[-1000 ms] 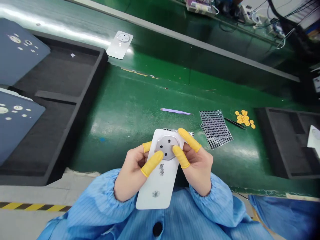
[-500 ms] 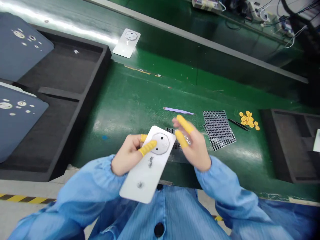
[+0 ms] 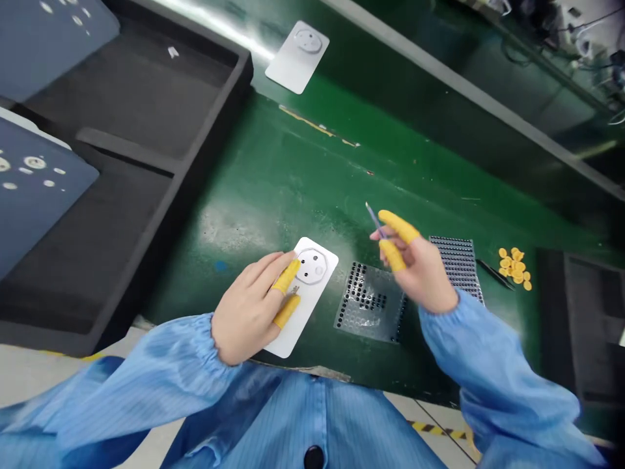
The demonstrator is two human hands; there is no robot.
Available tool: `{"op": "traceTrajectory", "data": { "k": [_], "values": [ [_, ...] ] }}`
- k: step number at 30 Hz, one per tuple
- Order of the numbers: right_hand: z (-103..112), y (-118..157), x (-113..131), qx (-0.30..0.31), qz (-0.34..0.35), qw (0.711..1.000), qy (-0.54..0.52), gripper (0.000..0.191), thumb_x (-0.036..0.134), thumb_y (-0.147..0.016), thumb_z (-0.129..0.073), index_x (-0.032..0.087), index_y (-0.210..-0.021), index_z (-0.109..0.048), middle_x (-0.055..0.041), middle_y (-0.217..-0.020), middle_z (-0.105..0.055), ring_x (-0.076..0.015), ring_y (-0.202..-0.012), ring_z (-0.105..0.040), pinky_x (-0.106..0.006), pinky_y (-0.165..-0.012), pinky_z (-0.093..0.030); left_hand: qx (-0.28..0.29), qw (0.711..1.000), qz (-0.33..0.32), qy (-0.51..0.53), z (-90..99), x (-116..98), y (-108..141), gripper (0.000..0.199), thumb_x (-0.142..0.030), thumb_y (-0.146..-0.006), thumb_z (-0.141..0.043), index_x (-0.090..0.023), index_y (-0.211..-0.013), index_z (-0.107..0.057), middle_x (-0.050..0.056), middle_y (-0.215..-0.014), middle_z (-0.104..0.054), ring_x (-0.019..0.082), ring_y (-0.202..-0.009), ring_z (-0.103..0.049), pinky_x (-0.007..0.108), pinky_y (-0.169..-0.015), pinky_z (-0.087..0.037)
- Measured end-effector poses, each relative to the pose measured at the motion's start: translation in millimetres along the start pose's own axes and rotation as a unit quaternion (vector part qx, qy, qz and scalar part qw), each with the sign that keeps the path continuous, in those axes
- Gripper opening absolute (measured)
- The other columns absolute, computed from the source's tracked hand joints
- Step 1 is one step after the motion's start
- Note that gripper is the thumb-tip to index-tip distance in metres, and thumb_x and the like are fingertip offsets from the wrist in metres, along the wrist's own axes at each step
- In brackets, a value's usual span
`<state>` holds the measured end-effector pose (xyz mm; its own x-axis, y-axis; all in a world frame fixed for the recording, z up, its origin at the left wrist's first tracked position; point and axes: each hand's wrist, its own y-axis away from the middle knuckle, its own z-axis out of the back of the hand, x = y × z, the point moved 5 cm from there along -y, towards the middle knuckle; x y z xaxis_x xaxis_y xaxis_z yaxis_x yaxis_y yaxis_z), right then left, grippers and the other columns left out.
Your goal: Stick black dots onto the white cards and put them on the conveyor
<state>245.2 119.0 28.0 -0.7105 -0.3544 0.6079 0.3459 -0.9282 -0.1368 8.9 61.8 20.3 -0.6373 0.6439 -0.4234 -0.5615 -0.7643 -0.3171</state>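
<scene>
A white plate [image 3: 303, 319] with a round recess and dark dots lies at the table's front edge. My left hand [image 3: 254, 301], with yellow covers on thumb and index finger, rests on it, fingers pressed on its left side. In my right hand [image 3: 415, 260] are the purple tweezers [image 3: 374, 216], pinched between yellow-covered fingers, the visible end pointing up and left. Between the hands lies a clear sheet [image 3: 370, 303] partly filled with black dots. A fuller dotted sheet [image 3: 455, 259] sits partly behind my right hand and sleeve.
Black trays stand at the left [image 3: 183, 153] and right [image 3: 561, 293], the left one holding blue-grey panels [image 3: 39, 189]. Another white plate [image 3: 295, 62] lies at the back. Black tweezers [image 3: 495, 274] and yellow finger covers [image 3: 513, 266] are at the right.
The white plate has gone from being held up to lying on the table under my left hand. My right hand has picked up the purple tweezers. The view has shifted.
</scene>
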Motion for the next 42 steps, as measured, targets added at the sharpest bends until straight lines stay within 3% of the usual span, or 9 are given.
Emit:
{"op": "traceTrajectory", "data": {
  "k": [4, 7, 13, 17, 22, 26, 30, 35, 42],
  "values": [
    [-33.4, 20.0, 51.2, 0.109, 0.108, 0.988, 0.031, 0.059, 0.000, -0.081, -0.037, 0.019, -0.137, -0.041, -0.0129, -0.122, -0.053, -0.0188, -0.099, -0.060, -0.034, -0.078, -0.058, -0.039, 0.999, -0.008, 0.003, -8.6, 2.2, 8.1, 0.007, -0.016, -0.081, -0.062, -0.010, -0.081, -0.058, 0.027, -0.127, -0.055, 0.038, -0.118, -0.053, 0.050, -0.087, -0.054],
    [-51.9, 25.8, 63.1, 0.148, 0.121, 0.979, 0.071, 0.065, -0.004, -0.078, -0.034, 0.017, -0.139, -0.036, -0.0138, -0.119, -0.051, -0.0176, -0.095, -0.059, -0.030, -0.072, -0.059, -0.037, 0.999, 0.001, 0.007, -10.7, 3.9, 8.3, 0.014, -0.014, -0.079, -0.064, -0.006, -0.089, -0.059, 0.030, -0.126, -0.055, 0.039, -0.117, -0.054, 0.050, -0.087, -0.054],
    [-56.9, 25.1, 65.0, 0.155, 0.101, 0.978, 0.093, 0.051, 0.002, -0.088, -0.033, 0.015, -0.137, -0.038, -0.0132, -0.115, -0.054, -0.0194, -0.100, -0.059, -0.032, -0.077, -0.060, -0.025, 1.000, 0.002, 0.004, -8.9, 1.4, 6.8, 0.026, -0.014, -0.077, -0.065, 0.001, -0.098, -0.061, 0.031, -0.122, -0.058, 0.041, -0.114, -0.055, 0.049, -0.087, -0.053],
    [-55.1, 24.5, 67.6, 0.137, 0.066, 0.983, 0.100, 0.046, 0.007, -0.090, -0.032, 0.019, -0.135, -0.039, -0.0101, -0.111, -0.059, -0.0191, -0.092, -0.063, -0.032, -0.074, -0.061, 0.017, 0.999, 0.008, -0.025, -12.9, 1.8, 6.7, 0.028, -0.018, -0.079, -0.060, 0.001, -0.100, -0.063, 0.029, -0.127, -0.055, 0.040, -0.116, -0.054, 0.048, -0.090, -0.051],
    [-58.5, 25.1, 70.4, 0.142, 0.040, 0.982, 0.116, 0.042, 0.014, -0.093, -0.033, 0.023, -0.134, -0.039, -0.0074, -0.109, -0.063, -0.0195, -0.083, -0.065, -0.030, -0.064, -0.060, 0.048, 0.997, 0.011, -0.057, -12.5, 0.9, 4.2, 0.017, -0.020, -0.079, -0.057, -0.008, -0.083, -0.069, 0.025, -0.131, -0.054, 0.038, -0.116, -0.054, 0.047, -0.089, -0.049],
    [-63.1, 27.9, 70.3, 0.181, 0.052, 0.970, 0.156, 0.042, 0.014, -0.094, -0.034, 0.019, -0.135, -0.038, -0.0117, -0.115, -0.061, -0.0219, -0.088, -0.064, -0.032, -0.067, -0.060, 0.055, 0.996, 0.015, -0.064, -10.8, 0.1, 2.0, 0.018, -0.020, -0.078, -0.054, -0.010, -0.074, -0.068, 0.024, -0.129, -0.057, 0.038, -0.114, -0.055, 0.048, -0.086, -0.048],
    [-61.3, 28.9, 58.8, 0.188, 0.062, 0.974, 0.108, 0.052, 0.007, -0.089, -0.036, 0.024, -0.139, -0.034, -0.0101, -0.118, -0.057, -0.0208, -0.096, -0.062, -0.032, -0.073, -0.060, 0.044, 0.996, 0.009, -0.075, -11.7, 1.3, 2.8, 0.023, -0.021, -0.082, -0.053, -0.007, -0.091, -0.069, 0.023, -0.129, -0.058, 0.037, -0.114, -0.056, 0.047, -0.088, -0.048],
    [-45.2, 27.4, 44.6, 0.125, 0.118, 0.985, 0.001, 0.067, -0.004, -0.075, -0.036, 0.020, -0.137, -0.037, -0.0141, -0.124, -0.047, -0.0215, -0.102, -0.057, -0.036, -0.078, -0.058, 0.019, 0.998, -0.003, -0.059, -12.3, 4.0, 5.4, 0.027, -0.019, -0.082, -0.054, -0.005, -0.104, -0.064, 0.026, -0.127, -0.058, 0.037, -0.112, -0.057, 0.048, -0.087, -0.049],
    [-46.2, 34.6, 54.9, 0.157, 0.148, 0.974, 0.071, 0.052, -0.002, -0.081, -0.035, 0.013, -0.130, -0.044, -0.0134, -0.114, -0.057, -0.0200, -0.101, -0.059, -0.031, -0.077, -0.060, -0.028, 0.999, -0.013, -0.032, -8.0, 4.1, 5.8, 0.023, -0.010, -0.077, -0.059, -0.003, -0.099, -0.059, 0.029, -0.124, -0.058, 0.038, -0.112, -0.057, 0.048, -0.085, -0.051]
  ]
}}
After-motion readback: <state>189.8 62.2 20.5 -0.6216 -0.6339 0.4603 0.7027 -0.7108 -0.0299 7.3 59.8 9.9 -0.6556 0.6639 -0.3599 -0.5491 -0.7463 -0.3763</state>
